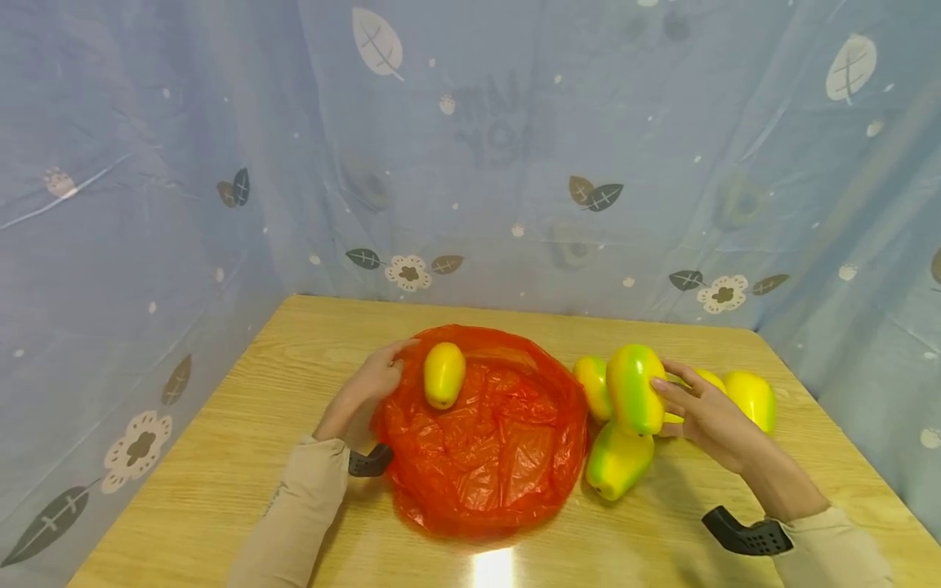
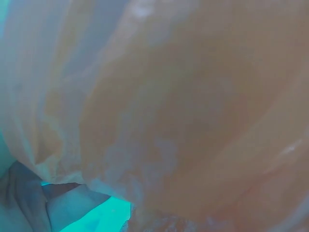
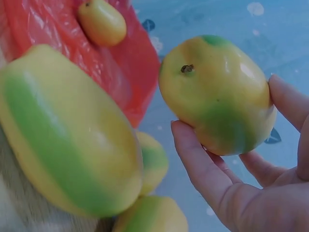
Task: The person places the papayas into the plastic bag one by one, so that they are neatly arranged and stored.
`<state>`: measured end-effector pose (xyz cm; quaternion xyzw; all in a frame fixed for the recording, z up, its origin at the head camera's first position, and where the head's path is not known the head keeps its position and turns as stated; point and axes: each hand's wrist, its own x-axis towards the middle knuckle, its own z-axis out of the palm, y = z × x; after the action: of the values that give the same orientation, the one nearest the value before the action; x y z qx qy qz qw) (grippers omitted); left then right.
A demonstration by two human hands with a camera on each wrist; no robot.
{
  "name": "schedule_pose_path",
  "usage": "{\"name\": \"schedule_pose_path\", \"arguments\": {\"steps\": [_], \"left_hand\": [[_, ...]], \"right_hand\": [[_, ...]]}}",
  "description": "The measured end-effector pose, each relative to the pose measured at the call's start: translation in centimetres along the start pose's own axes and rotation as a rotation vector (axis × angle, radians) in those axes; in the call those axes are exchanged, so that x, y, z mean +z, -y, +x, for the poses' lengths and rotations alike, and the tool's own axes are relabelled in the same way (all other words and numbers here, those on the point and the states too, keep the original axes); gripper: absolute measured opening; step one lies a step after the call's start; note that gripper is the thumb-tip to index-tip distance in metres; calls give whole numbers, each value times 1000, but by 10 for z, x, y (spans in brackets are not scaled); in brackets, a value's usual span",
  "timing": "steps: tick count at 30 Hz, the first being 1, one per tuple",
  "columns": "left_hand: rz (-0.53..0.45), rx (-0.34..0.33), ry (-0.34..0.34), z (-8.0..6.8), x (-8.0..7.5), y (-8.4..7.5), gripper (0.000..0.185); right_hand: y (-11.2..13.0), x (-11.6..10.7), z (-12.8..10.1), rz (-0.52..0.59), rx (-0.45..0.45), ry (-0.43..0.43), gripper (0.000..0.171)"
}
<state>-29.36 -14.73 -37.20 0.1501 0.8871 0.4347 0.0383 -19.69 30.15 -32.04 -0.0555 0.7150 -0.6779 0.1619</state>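
Looks to me like we're mid-load here: the right hand [image 1: 711, 412] has one of the yellow-green fruits [image 1: 636, 390] between thumb and fingertips, spread about as wide as the fruit and not wrapped fully round it. From the right wrist view it seems to be up off the table [image 1: 272, 408], just right of the red bag [image 1: 515, 469], so not in yet. The bag sits mouth up, and there's a smaller-looking fruit [image 1: 444, 377] within its mouth, over by the left side. The left hand [image 1: 376, 377] is at the bag's left rim and looks to have the plastic pinched in bent fingers, though the film covers part of that grip and its own wrist view is mostly bag, so don't quote me on how tight it is. Below and beside the held one are two more, the front fruit [image 1: 619, 462] and the back fruit [image 1: 590, 387], both close to the bag, plus another at the far right [image 1: 751, 400], past the right hand. My read: the next move calls for a short carry left, over the near rim, then letting go low, while the left side stays steady. Main risk imo is snagging the floppy plastic; smooth skin could slip too.
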Motion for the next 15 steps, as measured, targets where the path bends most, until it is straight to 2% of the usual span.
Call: {"name": "schedule_pose_path", "arguments": {"steps": [7, 15], "left_hand": [[2, -2, -4, 0, 1, 0, 47], [17, 3, 1, -1, -1, -2, 47]], "right_hand": [[6, 15, 10, -48, 29, -25, 74], [11, 29, 24, -44, 45, -44, 73]]}}
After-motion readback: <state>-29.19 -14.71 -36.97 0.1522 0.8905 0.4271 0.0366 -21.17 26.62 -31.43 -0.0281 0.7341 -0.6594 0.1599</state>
